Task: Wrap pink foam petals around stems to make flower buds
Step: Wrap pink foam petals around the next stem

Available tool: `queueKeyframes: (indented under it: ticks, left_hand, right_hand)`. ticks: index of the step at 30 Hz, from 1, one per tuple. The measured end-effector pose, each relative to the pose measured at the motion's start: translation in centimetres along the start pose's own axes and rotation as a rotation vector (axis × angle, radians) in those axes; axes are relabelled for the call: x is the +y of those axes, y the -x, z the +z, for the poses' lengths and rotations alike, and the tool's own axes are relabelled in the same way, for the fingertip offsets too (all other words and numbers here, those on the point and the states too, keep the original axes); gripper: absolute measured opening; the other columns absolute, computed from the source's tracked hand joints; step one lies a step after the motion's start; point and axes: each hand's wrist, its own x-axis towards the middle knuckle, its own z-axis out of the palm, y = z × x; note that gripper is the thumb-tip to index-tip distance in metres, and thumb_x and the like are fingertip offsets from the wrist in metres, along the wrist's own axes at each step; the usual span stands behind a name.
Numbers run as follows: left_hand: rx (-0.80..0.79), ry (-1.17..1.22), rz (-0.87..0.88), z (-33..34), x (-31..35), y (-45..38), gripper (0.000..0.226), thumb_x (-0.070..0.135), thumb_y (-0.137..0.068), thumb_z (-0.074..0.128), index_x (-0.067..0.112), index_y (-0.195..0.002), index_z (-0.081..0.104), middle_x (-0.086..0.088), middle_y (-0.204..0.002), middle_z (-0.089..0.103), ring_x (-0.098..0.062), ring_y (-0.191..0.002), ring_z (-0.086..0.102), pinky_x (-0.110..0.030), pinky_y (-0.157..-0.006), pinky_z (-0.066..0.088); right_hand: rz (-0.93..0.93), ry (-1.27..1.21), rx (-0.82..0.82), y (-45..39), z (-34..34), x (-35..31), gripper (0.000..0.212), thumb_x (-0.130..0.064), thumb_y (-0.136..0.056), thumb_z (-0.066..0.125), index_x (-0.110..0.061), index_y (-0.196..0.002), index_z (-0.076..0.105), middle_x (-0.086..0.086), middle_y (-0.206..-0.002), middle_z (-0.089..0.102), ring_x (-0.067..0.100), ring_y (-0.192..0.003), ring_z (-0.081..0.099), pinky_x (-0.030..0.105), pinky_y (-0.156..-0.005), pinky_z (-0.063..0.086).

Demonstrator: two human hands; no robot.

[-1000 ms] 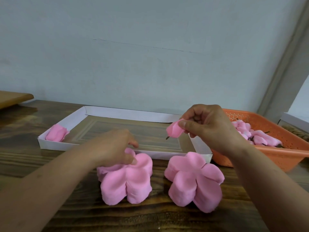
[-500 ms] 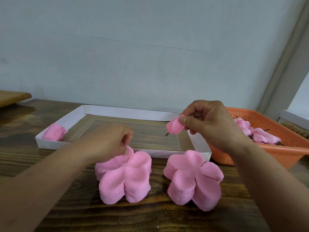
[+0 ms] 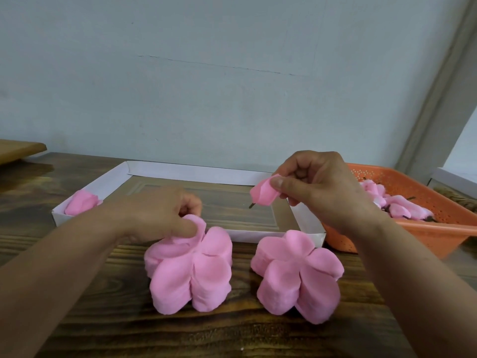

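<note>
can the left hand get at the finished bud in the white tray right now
Probably not at once: the left hand is pinching a petal off the left stack. Nothing blocks the bud in the tray.

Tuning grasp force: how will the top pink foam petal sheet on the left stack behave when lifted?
Probably floppy: the top pink foam petal sheet curls upward where the left hand pinches it. Likely very light, as one pinch lifts its edge. It may peel singly, though the left stack could shift.

Two petal stacks (image 3: pixel 189 270) (image 3: pixel 296 275), one tray (image 3: pixel 196 173), one basket (image 3: pixel 438 228)

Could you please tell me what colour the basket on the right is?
Orange, with small holes; the basket shows in the head view.
</note>
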Motion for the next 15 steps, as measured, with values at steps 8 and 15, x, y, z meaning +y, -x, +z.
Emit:
queueKeyframes:
  ticks: [8,15]
  left_hand:
    - [0.07,0.88,-0.103,0.9,1.4,-0.2,0.035,-0.004,-0.087,0.052,0.012,-0.057,0.045,-0.003,-0.051,0.052,-0.012,-0.042,0.051,-0.018,-0.041,0.044]
    - [0.006,1.299,-0.006,1.0,2.7,0.2,0.016,0.002,-0.055,0.06,0.012,-0.059,0.049,-0.01,-0.069,0.053,-0.023,-0.061,0.059,-0.031,-0.065,0.053]
  right_hand:
    - [-0.027,-0.25,-0.059,0.8,1.3,-1.6,0.013,0.007,-0.079,0.065,-0.003,-0.07,0.063,0.0,-0.053,0.063,0.005,-0.045,0.054,0.017,-0.046,0.045]
    - [-0.038,-0.203,-0.046,0.8,1.4,-1.9,0.015,0.007,-0.08,0.065,-0.003,-0.069,0.062,0.0,-0.052,0.062,0.004,-0.044,0.053,0.017,-0.045,0.044]
